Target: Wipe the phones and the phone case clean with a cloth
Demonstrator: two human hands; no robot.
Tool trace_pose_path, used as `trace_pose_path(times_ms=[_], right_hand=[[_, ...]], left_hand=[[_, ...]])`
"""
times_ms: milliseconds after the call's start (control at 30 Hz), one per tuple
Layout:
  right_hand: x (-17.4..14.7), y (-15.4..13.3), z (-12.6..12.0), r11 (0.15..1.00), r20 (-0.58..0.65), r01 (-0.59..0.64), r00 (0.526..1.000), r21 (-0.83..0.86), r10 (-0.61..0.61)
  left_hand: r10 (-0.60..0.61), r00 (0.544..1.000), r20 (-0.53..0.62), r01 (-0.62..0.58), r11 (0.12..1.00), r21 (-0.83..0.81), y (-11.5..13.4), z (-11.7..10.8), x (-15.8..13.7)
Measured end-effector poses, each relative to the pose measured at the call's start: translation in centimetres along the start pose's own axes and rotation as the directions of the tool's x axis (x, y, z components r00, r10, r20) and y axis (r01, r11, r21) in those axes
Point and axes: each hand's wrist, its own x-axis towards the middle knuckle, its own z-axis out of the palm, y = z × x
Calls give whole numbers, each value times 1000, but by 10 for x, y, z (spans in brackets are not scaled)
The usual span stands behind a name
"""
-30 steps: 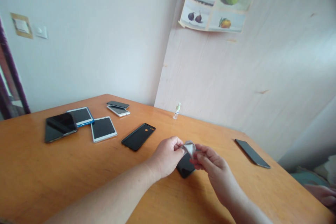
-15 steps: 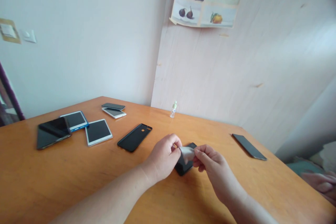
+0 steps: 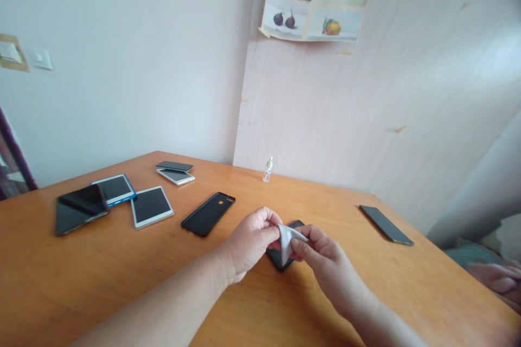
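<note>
A small light-grey cloth [image 3: 287, 239] is stretched between my two hands, folded and hanging in a point. My left hand [image 3: 259, 236] pinches its left edge. Fingers and thumb of my right hand [image 3: 319, 252] are closed on its right side. Just beneath the cloth a black phone [image 3: 280, 261] lies on the table, partly hidden by the cloth and both hands. To the left of my left hand lies an empty black phone case [image 3: 208, 214], its inside facing up and a round hole near its far end.
On the left of the wooden table [image 3: 134, 265] lie a black tablet [image 3: 81, 209], a blue-edged tablet [image 3: 118, 188], a white tablet [image 3: 152, 206], and two phones, the dark phone [image 3: 175, 165] overlapping the white phone [image 3: 176, 176]. A small spray bottle [image 3: 267, 170] stands behind; another phone [image 3: 386, 224] lies right.
My right hand has shifted its hold on the cloth, which now hangs in a folded point instead of spreading flat between my hands. The view has moved slightly.
</note>
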Motion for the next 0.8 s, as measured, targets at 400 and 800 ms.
trace_pose_path(times_ms=[400, 800], right_hand=[[2, -1, -4, 995, -102, -36, 994, 88, 45], [1, 1, 0, 993, -60, -89, 994, 79, 94]], left_hand=[[102, 994, 40, -108, 974, 200, 0, 5, -5], [-8, 998, 56, -1, 987, 158, -2, 6, -7]])
